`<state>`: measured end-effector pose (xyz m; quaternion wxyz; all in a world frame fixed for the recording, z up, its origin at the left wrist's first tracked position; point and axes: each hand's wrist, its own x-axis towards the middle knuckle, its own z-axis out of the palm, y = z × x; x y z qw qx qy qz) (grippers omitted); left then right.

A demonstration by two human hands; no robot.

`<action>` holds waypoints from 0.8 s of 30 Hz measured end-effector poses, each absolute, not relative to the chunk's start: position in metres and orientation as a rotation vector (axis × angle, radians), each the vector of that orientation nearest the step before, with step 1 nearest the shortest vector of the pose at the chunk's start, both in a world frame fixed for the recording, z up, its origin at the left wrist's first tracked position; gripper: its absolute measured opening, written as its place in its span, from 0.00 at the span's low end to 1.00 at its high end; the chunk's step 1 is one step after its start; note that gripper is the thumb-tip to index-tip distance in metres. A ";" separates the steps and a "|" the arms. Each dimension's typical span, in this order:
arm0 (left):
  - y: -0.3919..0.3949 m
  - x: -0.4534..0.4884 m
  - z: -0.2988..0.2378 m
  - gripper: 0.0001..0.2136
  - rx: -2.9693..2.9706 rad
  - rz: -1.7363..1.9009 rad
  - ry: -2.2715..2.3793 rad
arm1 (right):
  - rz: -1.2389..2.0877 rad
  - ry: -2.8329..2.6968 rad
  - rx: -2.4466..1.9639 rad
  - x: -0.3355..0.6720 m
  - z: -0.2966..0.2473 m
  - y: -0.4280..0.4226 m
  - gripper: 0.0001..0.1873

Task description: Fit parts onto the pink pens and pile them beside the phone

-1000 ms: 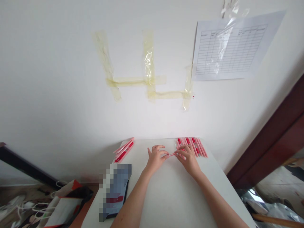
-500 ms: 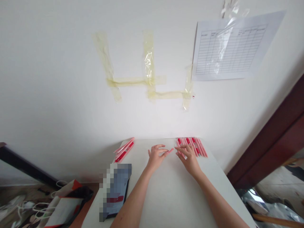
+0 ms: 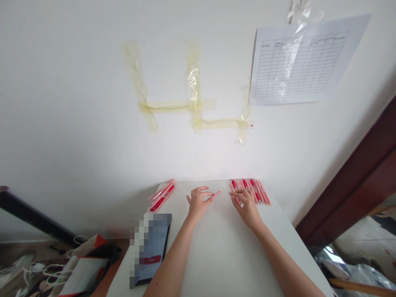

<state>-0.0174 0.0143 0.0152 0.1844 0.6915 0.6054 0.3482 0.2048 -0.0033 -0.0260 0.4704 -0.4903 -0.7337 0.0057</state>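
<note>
Apparently a fingertip-handling step is in hand: toward twelve o'clock on the table (image 3: 227, 255), the left hand (image 3: 198, 203) pinches a slim pink piece (image 3: 218, 193) — the right hand (image 3: 248, 204), at one, curls narrowly by the red-and-pink row (image 3: 255, 189), its grip unclear. Next calls for a light, steady pinch.

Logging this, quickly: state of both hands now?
Left hand: pinching a small pink piece.
Right hand: near the pink packs; whether gripping anything, cannot tell.

The stick (image 3: 218, 193) in your left hand (image 3: 198, 203) is pink; the bundle (image 3: 162, 199) far left and row (image 3: 256, 190) far right, pink and red; the wall tape (image 3: 194, 86), yellowish; the sheet (image 3: 300, 66), grey-gridded white.
</note>
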 end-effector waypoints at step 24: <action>0.016 -0.017 -0.002 0.05 2.168 0.749 1.797 | 0.006 -2.088 -1.256 0.190 -0.032 -0.012 0.11</action>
